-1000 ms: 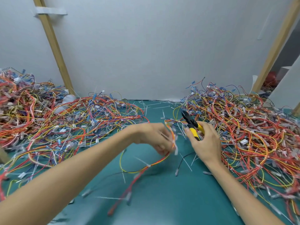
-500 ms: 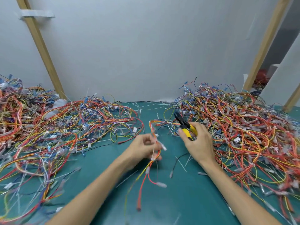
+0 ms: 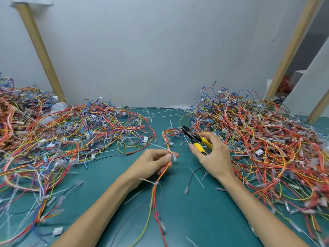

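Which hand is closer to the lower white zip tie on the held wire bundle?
Left. The left hand pinches the wire bundle just above the lower zip tie; the right hand holds yellow cutters farther right.

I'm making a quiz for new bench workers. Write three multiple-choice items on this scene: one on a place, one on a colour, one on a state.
1. Where are the cutters?
A) in the right hand
B) on the mat
C) on the left wire pile

2. What colour are their handles?
A) blue
B) yellow
C) white

3. What is the left hand doing?
A) lying flat
B) hanging idle
C) pinching the wire bundle

Answers:
1 A, fingers wrap the handles.
2 B, yellow grips sit behind a black head.
3 C, thumb and fingers close on the red, orange and yellow wires.
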`<state>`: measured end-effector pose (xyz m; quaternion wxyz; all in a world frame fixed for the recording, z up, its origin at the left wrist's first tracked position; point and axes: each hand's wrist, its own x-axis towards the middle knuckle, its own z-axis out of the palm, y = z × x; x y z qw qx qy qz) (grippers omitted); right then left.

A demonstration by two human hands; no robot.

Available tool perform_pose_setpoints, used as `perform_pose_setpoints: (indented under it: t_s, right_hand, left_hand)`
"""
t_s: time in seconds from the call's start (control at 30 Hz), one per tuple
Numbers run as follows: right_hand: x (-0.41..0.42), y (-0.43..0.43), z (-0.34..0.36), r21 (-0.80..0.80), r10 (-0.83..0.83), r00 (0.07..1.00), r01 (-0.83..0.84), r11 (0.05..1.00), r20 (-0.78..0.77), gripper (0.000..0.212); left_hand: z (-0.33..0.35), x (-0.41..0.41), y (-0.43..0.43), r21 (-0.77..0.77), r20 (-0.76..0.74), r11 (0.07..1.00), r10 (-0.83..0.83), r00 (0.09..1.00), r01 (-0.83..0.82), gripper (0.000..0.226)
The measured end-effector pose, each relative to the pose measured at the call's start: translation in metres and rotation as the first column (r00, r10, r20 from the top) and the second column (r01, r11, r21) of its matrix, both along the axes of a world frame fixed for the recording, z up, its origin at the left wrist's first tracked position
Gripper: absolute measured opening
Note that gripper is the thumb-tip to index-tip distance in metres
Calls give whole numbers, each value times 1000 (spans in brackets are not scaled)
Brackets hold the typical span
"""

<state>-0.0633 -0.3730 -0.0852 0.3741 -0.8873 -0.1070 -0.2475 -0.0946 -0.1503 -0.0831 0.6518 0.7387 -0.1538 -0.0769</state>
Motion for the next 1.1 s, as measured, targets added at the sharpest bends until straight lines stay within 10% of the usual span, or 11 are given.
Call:
perform_pose_setpoints:
  t_s: [0.27, 0.77, 1.1]
  right_hand:
    - [-3, 2, 2, -13, 59, 998, -59, 998, 28, 28]
    - [-6, 6, 1, 7, -9, 999, 8, 1000, 31, 34]
    - [-4, 10, -5, -302, -118, 993, 119, 946, 20, 44]
  left_hand:
    - [-6, 17, 14, -468, -309, 883, -127, 943, -34, 35]
    - [5, 13, 17, -587, -461, 793, -161, 873, -164, 38]
    - [0, -5, -7, -26, 110, 925, 380, 918, -380, 17]
